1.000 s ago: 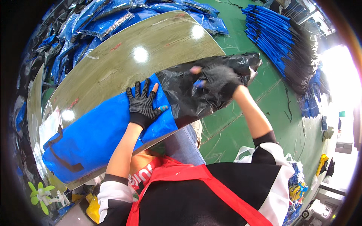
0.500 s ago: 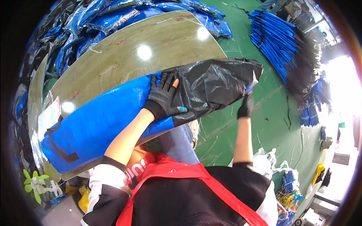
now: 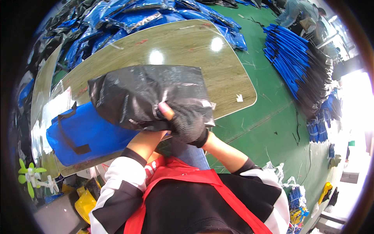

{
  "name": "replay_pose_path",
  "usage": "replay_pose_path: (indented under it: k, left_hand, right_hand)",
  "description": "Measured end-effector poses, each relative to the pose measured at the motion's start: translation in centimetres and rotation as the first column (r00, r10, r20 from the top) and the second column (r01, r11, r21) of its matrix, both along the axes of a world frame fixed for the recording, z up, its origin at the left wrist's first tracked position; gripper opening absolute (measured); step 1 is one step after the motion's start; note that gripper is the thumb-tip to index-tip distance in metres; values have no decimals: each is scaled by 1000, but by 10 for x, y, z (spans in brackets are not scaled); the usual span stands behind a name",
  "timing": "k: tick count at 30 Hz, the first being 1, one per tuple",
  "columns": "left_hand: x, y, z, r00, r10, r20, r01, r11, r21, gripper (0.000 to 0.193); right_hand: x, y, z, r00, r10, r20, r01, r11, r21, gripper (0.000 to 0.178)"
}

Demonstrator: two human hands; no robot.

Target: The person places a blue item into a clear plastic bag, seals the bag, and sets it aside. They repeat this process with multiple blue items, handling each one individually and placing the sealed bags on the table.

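Observation:
A long blue and black plastic bag lies across the wooden-topped table, its black part (image 3: 144, 87) folded back over the blue part (image 3: 101, 130). A dark strap (image 3: 70, 136) lies on the blue end. In a dark mesh glove, my right hand (image 3: 189, 123) is closed on the near edge of the black fold, its bare thumb tip pointing up and left over the plastic. My left hand (image 3: 156, 125) is at the same edge, mostly hidden by the fold and my right hand. Its fingers do not show.
The table (image 3: 230, 85) has a rounded right end. Blue packed bags (image 3: 136, 19) are heaped beyond it. A row of blue and black bags (image 3: 288, 58) lies on the green floor (image 3: 269, 128) to the right. A small green fan (image 3: 31, 175) stands at lower left.
The black part has been folded from the right over to the left. My right hand has come in from beyond the table's right side, and my left hand has shifted nearer me.

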State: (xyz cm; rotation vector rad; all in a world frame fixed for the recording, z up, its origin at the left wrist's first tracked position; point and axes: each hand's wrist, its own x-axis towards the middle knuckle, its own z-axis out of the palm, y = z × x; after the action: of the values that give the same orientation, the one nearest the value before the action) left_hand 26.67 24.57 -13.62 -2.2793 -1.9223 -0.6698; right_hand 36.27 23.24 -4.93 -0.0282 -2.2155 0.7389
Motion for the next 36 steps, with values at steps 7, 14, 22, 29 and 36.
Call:
replay_pose_path:
  k: [7, 14, 22, 29, 36]
  left_hand:
    - [14, -78, 89, 896, -383, 223, 417, 900, -130, 46]
    - [-124, -169, 102, 898, 363, -247, -399, 911, -110, 69]
    - [-137, -167, 3, 896, 434, -95, -440, 896, -54, 74]
    - [-124, -151, 54, 942, 310, 129, -302, 950, -82, 59]
    - [-293, -392, 15, 688, 552, -471, -696, 685, -213, 65]
  right_hand:
    - [22, 2, -8, 961, -118, 250, 83, 986, 147, 80]
    - [-1, -14, -17, 823, 81, 563, -204, 966, 159, 54]
    - [-20, 27, -31, 694, -456, 556, 303, 887, 349, 57]
    - [-102, -38, -15, 876, -191, 443, 118, 975, 186, 65]
    - [-144, -63, -47, 696, -278, 662, 116, 953, 279, 69]
